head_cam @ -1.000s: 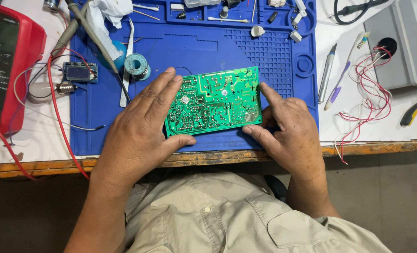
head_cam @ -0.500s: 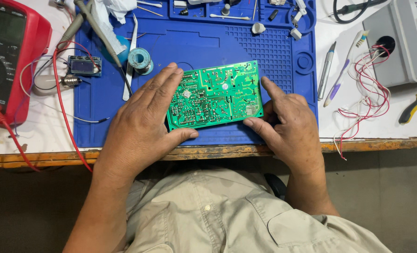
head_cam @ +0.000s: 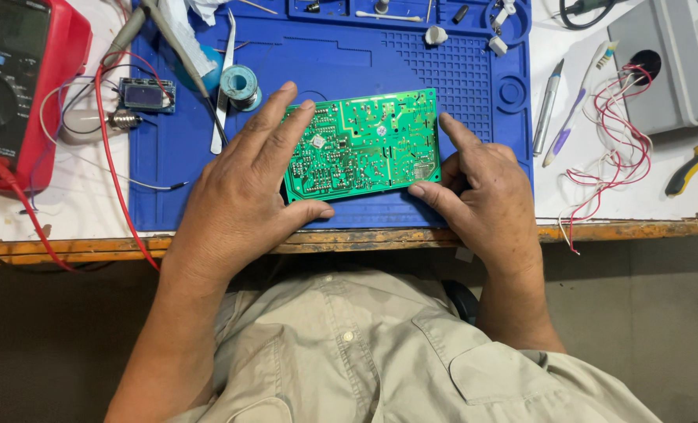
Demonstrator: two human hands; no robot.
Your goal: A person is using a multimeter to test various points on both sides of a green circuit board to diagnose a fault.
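A green circuit board [head_cam: 362,145] lies solder side up on a blue work mat [head_cam: 474,86], near the front edge of the bench. The left hand [head_cam: 243,200] rests on the board's left end, fingers spread flat over it and thumb along the lower edge. The right hand [head_cam: 482,192] takes the right end, forefinger up the side edge and thumb at the lower corner, so the board is held between both hands; whether it is lifted off the mat or pressed flat is hard to tell from above.

No tool is in either hand, and nothing shows on the board as freshly worked, so the job looks to be at the stage of placing or looking over the board.

Beyond the left hand lie tweezers [head_cam: 223,86], a spool of solder [head_cam: 240,82] and a small display module [head_cam: 146,95]. A red multimeter [head_cam: 19,86] sits far left. To the right are a pen [head_cam: 546,106], loose red and white wires [head_cam: 619,145], yellow-handled pliers [head_cam: 697,176] and a grey box [head_cam: 662,63].
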